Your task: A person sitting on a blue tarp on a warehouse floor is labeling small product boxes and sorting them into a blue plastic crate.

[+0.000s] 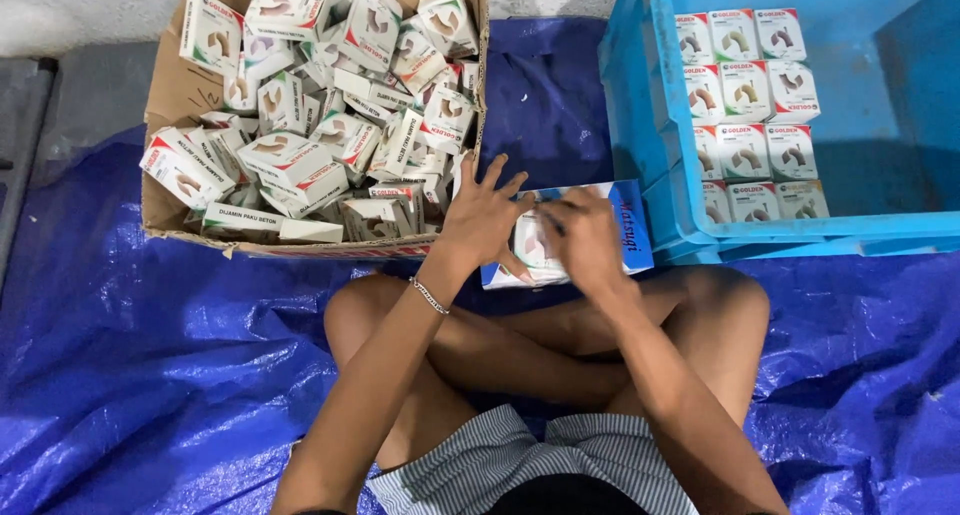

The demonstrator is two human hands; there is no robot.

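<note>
Both hands press onto a blue and white box (600,237) lying on the crossed legs: left hand (483,218) flat with fingers spread, right hand (585,237) curled over small packs inside, gripping unclear. Left of them a cardboard box (165,95) holds jumbled small white boxes (300,165); at right a blue crate (640,125) holds neat rows, all on a blue tarp (130,375)

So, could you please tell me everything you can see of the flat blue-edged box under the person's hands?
The flat blue-edged cardboard box lies on the blue tarp before the crossed legs, between the brown carton and the blue plastic crate. Its top looks white with blue borders. The left hand, fingers spread, and the right hand rest on it, hiding its middle.
</note>
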